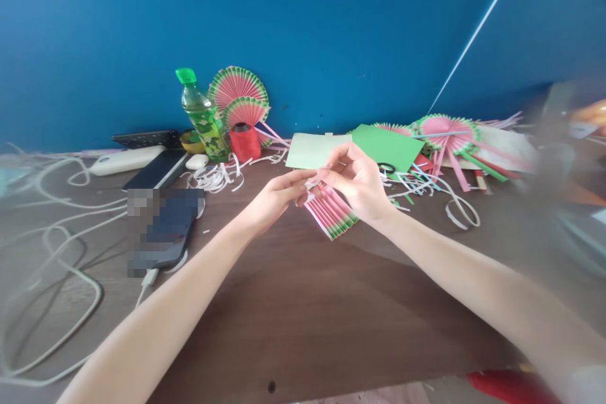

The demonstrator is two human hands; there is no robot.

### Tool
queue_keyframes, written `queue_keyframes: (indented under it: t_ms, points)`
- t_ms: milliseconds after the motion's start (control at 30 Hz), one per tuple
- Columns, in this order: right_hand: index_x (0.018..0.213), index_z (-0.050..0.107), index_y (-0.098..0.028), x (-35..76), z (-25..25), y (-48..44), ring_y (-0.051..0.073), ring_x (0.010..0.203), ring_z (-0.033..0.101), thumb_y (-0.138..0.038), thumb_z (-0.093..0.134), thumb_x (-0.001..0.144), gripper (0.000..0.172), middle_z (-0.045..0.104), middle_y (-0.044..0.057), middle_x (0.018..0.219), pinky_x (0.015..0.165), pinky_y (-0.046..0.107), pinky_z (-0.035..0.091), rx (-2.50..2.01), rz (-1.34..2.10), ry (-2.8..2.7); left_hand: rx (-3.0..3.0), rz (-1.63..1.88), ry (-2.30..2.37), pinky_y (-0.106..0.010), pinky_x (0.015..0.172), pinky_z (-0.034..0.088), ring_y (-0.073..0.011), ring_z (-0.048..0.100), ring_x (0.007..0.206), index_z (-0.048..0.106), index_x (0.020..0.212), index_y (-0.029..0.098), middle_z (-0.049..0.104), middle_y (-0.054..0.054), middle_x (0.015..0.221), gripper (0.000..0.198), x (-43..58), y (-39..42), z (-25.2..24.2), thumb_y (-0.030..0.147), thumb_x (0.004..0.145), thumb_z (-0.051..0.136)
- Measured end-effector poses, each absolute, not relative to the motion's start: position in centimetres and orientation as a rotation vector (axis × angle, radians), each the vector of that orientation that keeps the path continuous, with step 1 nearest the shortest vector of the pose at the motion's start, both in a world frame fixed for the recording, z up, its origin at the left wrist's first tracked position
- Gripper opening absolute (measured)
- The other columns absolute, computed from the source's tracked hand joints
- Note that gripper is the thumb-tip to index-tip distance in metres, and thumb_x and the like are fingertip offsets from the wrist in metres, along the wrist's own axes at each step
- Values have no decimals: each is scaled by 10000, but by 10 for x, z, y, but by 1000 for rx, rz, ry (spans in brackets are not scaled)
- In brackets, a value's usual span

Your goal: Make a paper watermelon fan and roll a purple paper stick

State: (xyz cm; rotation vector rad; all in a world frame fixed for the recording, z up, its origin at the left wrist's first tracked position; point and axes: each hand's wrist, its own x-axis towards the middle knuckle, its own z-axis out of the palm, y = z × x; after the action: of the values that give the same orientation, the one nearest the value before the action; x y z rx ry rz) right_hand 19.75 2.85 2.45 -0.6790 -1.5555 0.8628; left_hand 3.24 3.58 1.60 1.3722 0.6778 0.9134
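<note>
My left hand and my right hand meet above the middle of the desk, fingertips almost touching. Both are closed in a pinch on a small white strip, which looks like paper or tape; the fingers partly hide it. Just beneath them a pleated pink paper with a green and white edge lies on the desk, its far end covered by my hands. Behind the hands are a pale green sheet and a brighter green sheet.
Finished pink paper fans lean by a green-capped bottle and a red roll. More fans, scraps and a black-handled tool lie at right. Left are a phone, a white power bank and looping cables.
</note>
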Motion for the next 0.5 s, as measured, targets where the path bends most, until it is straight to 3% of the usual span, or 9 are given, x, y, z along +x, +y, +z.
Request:
queue_keyframes:
  t_ms: [133, 233, 400, 500]
  points:
    - [768, 427, -236, 196, 22, 31, 112, 598, 567, -427, 630, 746, 279, 513, -46, 655, 558, 288, 496, -596, 1026, -1554, 1292, 937, 672, -297, 709, 402, -153, 541, 763, 655, 1009, 153, 624, -60, 835, 274, 33, 33, 18, 210, 751, 580]
    - [759, 396, -237, 198, 28, 31, 98, 565, 543, -431, 624, 748, 299, 471, -56, 641, 529, 271, 477, -527, 1097, -1503, 1241, 976, 696, -286, 709, 413, -139, 537, 723, 670, 961, 128, 628, -65, 808, 264, 32, 34, 18, 161, 725, 557]
    - [794, 409, -238, 207, 42, 31, 84, 545, 533, -454, 600, 764, 290, 471, -50, 679, 497, 247, 442, -633, 970, -1561, 1400, 1095, 761, -264, 676, 400, -122, 497, 660, 610, 1076, 138, 625, -54, 819, 338, 25, 42, 23, 213, 755, 537]
    - [901, 435, -240, 215, 42, 36, 94, 473, 509, -461, 557, 798, 272, 481, -62, 589, 483, 260, 421, -845, 790, -1728, 1687, 1276, 1050, -263, 700, 393, -131, 496, 674, 582, 1104, 193, 623, -28, 812, 325, 16, 46, 28, 216, 792, 495]
